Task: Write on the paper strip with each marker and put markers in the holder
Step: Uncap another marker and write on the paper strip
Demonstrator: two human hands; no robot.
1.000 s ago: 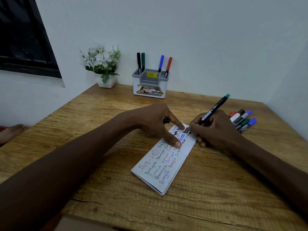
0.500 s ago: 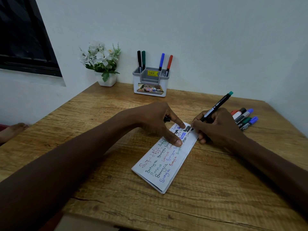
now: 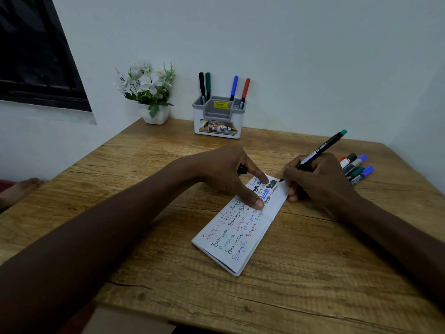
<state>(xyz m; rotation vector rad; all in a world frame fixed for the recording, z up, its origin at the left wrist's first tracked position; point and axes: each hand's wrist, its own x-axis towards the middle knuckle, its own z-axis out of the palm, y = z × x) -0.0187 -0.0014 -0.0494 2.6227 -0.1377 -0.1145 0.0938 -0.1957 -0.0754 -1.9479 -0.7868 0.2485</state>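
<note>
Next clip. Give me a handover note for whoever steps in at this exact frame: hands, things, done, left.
Left hand: forefinger and thumb press the paper strip onto the table.
Right hand: grip on a teal-ended marker, tip at the strip's far end.
Holder by the wall: four markers stand in it.
Loose markers lie heaped right of the right hand.
Done: many coloured lines on the strip.
Left: finish this line, put the marker in the holder, then probably the heap.
</note>
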